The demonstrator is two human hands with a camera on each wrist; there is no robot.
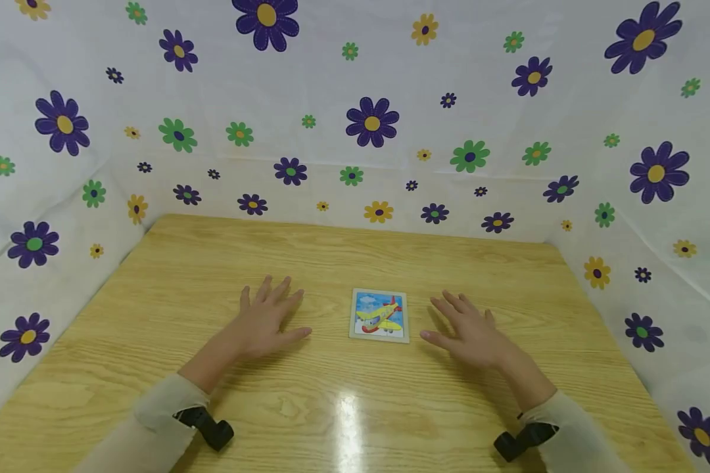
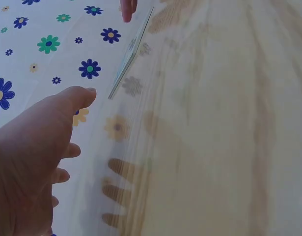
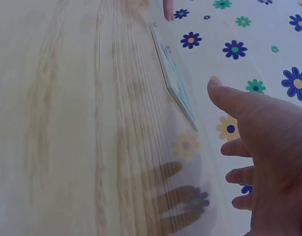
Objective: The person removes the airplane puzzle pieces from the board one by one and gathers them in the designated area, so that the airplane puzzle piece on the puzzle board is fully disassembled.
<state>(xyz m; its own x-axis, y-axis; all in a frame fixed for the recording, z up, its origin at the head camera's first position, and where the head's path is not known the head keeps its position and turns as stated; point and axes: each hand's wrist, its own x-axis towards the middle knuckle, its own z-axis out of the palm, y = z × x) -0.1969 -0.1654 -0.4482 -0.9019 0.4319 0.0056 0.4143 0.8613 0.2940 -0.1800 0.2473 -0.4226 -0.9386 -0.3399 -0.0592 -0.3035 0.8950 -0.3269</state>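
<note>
A small square puzzle [image 1: 379,316] with a yellow and red airplane on a blue sky lies flat on the wooden table, its pieces fitted in a pale frame. To its left is my left hand [image 1: 266,326], fingers spread and holding nothing. On the other side, closer to the puzzle, my right hand [image 1: 469,333] is spread too, with nothing in it. Neither hand touches the puzzle. Both wrist views show the puzzle [image 2: 132,54] edge-on beyond the thumb, and the hands appear just above the tabletop.
The glossy wood-grain table [image 1: 307,407] reflects a light near its front. White cloth with purple, green and yellow flowers [image 1: 372,123] hangs at the back and both sides. A black wrist device [image 1: 207,427] sits on each sleeve.
</note>
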